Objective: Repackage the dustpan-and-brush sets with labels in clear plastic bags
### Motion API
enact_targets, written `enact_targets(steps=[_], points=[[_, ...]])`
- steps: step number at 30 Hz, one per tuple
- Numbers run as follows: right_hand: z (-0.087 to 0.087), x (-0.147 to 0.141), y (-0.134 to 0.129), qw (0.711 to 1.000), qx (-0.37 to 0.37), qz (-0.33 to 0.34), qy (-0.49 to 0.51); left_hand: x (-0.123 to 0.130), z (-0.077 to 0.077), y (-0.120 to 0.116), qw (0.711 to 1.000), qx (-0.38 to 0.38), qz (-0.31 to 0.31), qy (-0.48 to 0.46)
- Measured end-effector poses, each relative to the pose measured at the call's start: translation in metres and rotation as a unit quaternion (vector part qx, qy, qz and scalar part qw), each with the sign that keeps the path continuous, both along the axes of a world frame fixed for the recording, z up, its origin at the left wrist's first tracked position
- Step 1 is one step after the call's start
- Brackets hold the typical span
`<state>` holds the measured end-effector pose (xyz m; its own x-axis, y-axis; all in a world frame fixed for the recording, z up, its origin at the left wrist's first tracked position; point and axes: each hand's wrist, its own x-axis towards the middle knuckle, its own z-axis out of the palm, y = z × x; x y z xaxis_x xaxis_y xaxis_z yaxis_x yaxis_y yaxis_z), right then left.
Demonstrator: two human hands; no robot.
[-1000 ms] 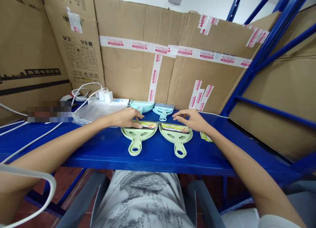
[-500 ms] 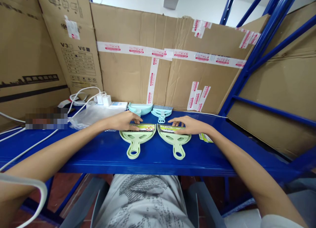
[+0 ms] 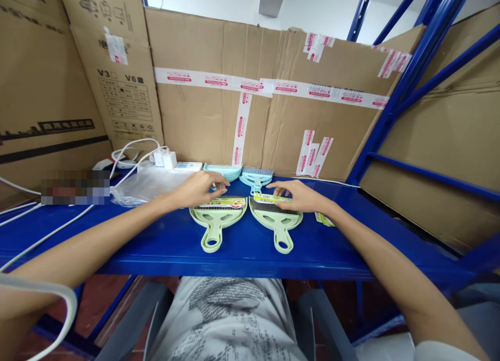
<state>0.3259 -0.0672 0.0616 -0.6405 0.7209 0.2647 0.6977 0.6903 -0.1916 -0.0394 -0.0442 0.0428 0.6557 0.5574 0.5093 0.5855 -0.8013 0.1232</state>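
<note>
Two light green dustpans with brushes lie side by side near the shelf's front edge, handles toward me. My left hand (image 3: 205,188) is just behind the left green set (image 3: 219,218), fingers apart and holding nothing. At the right green set (image 3: 277,220), my right hand (image 3: 295,195) has its fingers on a yellow-green label card (image 3: 269,198), which sits raised above the dark bristles. Behind them are a stack of light blue dustpans (image 3: 223,171) and a light blue brush and pan (image 3: 255,178).
A clear plastic bag (image 3: 135,186), white chargers (image 3: 165,158) and cables lie at the left. Another label card (image 3: 325,220) is right of my right hand. Cardboard (image 3: 211,121) stands behind the blue shelf (image 3: 156,246).
My left hand has lifted back off the left green set. The label at the right green set has shifted away from me with my right hand's fingers, showing more bristles.
</note>
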Motion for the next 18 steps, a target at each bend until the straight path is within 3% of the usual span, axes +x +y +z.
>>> enact_targets(steps=[11, 18], points=[[0.002, 0.004, 0.0, 0.998, -0.046, 0.035, 0.0, 0.0, -0.004, 0.0, 0.999, 0.029, -0.026, 0.028], [0.013, -0.013, -0.019, 0.992, -0.012, 0.084, 0.09, 0.021, -0.008, -0.023, 0.983, 0.091, -0.134, -0.082]])
